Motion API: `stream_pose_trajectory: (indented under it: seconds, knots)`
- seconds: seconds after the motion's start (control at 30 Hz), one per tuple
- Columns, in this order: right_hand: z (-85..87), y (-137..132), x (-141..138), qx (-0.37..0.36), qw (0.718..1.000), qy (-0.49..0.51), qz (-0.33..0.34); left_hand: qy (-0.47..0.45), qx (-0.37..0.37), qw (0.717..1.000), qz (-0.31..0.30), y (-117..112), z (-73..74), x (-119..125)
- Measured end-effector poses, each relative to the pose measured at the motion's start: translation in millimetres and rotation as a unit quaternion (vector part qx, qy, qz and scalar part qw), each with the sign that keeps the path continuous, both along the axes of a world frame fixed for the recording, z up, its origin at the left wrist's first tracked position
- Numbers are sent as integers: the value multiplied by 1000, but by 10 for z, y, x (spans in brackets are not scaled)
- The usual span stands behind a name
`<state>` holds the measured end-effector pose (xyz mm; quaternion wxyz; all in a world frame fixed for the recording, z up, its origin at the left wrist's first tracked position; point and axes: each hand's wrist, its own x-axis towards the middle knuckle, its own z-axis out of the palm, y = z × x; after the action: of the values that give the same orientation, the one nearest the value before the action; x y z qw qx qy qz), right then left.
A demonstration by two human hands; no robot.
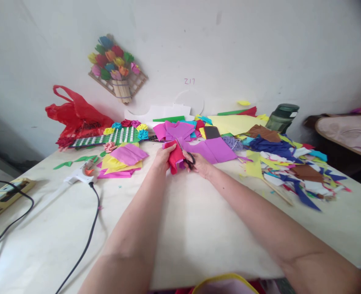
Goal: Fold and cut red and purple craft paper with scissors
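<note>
My left hand (162, 158) grips a folded piece of red paper (176, 157), its thumb on top near the upper edge. The handles of a pair of black-handled scissors (189, 161) sit in my right hand (200, 165), and the blades point up and left at the red paper. Whether the blades are cutting into it is too small to tell. Behind both hands lies a creased sheet of purple paper (219, 150). More pink and purple sheets (177, 130) are stacked farther back.
A white glue gun (81, 174) with a black cord, a power strip (10, 191) and a red plastic bag (76, 114) are at left. Paper scraps (306, 173) heap up at right, near a dark green bottle (281, 118). A phone (211, 132) lies beyond my hands.
</note>
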<state>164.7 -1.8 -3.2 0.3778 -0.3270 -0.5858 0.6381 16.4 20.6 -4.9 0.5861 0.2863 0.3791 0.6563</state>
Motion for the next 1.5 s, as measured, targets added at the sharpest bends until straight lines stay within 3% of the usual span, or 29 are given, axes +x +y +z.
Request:
stream_pose_trajectory:
  seconds: [0.33, 0.67, 1.5]
  knots:
    - [-77, 41, -20, 26, 999, 1, -21, -1, -7, 1000, 14, -37, 53, 23]
    - [5, 21, 4, 7, 1000, -4, 20, 5, 1, 1000, -19, -23, 27, 12]
    - [-90, 103, -34, 2, 999, 27, -17, 6, 1, 1000, -25, -62, 36, 59]
